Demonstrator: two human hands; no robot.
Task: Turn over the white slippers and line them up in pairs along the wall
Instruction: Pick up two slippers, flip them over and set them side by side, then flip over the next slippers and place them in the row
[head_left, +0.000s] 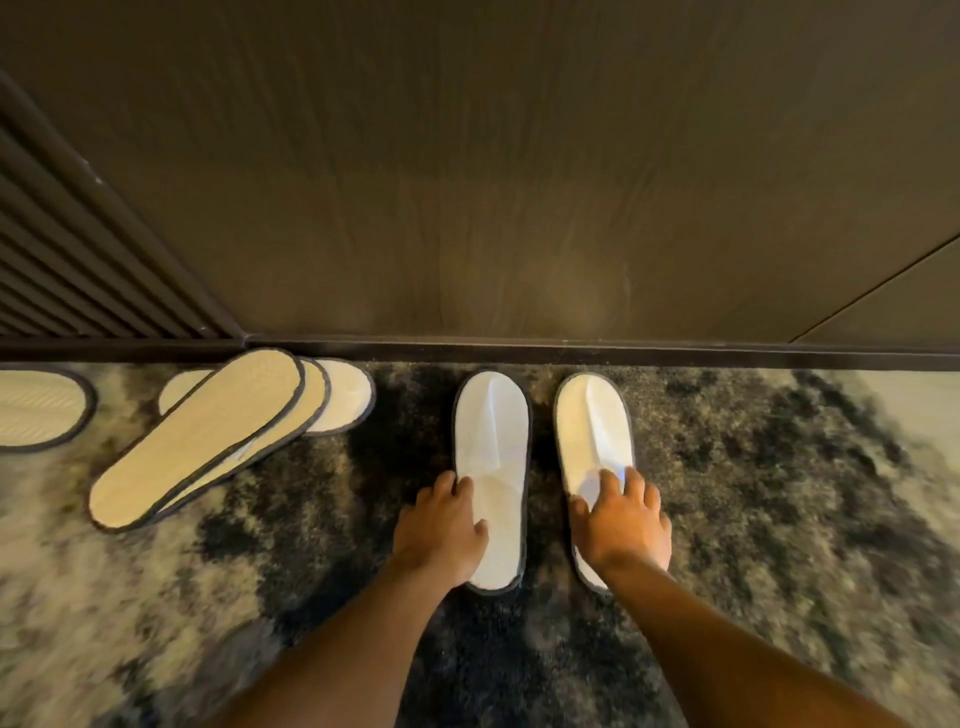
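Observation:
Two white slippers with dark trim lie upper side up, side by side, toes toward the wall. My left hand (447, 525) rests on the heel half of the left slipper (492, 441), fingers spread over its left edge. My right hand (621, 519) lies flat on the right slipper (592, 431), covering its heel half. To the left, a pile of slippers (202, 441) lies sole side up, overlapping at a slant, with one more white slipper (345, 395) partly under them. Another sole-up slipper (41, 410) sits at the far left edge.
A dark wood-panel wall (493, 182) with a black skirting strip (571, 353) runs across the view. A slatted dark panel (67, 249) meets it at the left. The floor is a mottled black and beige shaggy carpet (779, 493).

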